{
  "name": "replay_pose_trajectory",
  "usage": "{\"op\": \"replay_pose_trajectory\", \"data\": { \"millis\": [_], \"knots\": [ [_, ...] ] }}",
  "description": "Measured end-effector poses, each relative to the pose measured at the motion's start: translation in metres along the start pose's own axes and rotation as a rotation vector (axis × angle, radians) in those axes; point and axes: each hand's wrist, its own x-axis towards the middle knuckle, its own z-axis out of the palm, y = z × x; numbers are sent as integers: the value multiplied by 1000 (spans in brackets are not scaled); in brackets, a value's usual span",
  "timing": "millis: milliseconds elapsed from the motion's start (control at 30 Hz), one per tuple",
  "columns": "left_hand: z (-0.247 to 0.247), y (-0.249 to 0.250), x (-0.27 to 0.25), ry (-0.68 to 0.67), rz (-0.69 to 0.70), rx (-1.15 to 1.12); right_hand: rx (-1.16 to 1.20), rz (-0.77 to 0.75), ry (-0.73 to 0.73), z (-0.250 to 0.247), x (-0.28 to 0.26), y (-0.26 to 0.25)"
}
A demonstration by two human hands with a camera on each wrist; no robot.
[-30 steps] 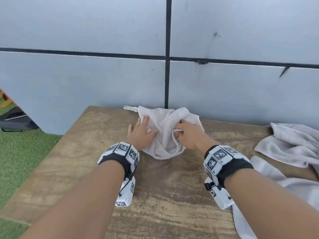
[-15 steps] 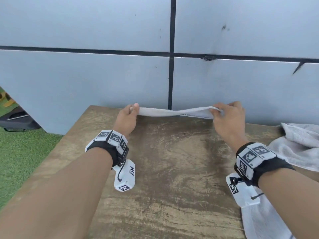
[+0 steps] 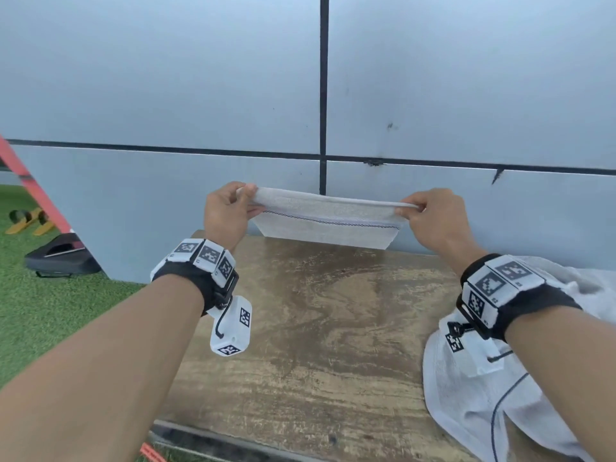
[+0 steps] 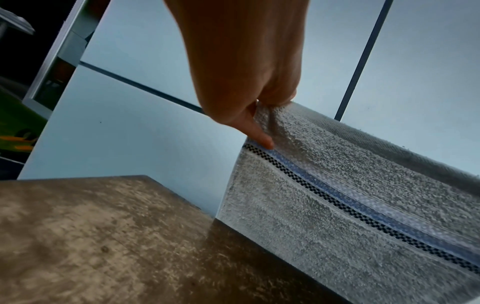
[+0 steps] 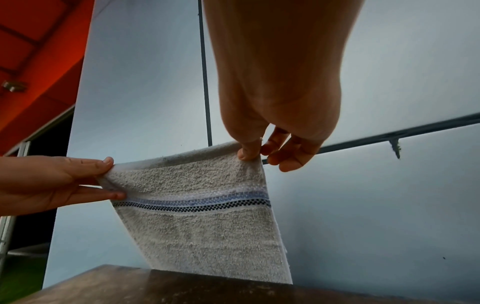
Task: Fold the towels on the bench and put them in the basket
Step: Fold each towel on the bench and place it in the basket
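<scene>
Both hands are up at the centre of the head view, and the small white towel point(image 3: 325, 221) hangs stretched between them above the far edge of the wooden bench point(image 3: 316, 328). The left hand point(image 3: 226, 211) pinches the top left corner, thumb and fingers curled onto the hem; the right hand point(image 3: 433, 218) pinches the top right corner the same way. From the right wrist view, the towel point(image 5: 197, 216) drops straight down, a blue and black checked stripe across it, its lower edge at the bench top. At lower right of the head view, more white towels point(image 3: 500, 411) lie crumpled on the bench. Grey wall panels point(image 3: 166, 78) fill the background, green turf point(image 3: 50, 311) at left
</scene>
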Motion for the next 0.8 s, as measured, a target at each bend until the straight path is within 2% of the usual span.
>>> {"op": "replay_pose_trajectory", "data": {
  "millis": [267,400,600,800],
  "knots": [
    [-37,22,-68,-104,-73,212,-16,7,-70,-30,-74,-12],
    [-62,20,-101,-104,-106,316,-48,3,-105,-30,-109,-11],
    [-85,21,-144,-66,-8,467,63,-13,-84,-25,-152,-6],
    [-86,25,-166,-62,36,490,197,-80,-98,-23,-176,-3]
  ]
}}
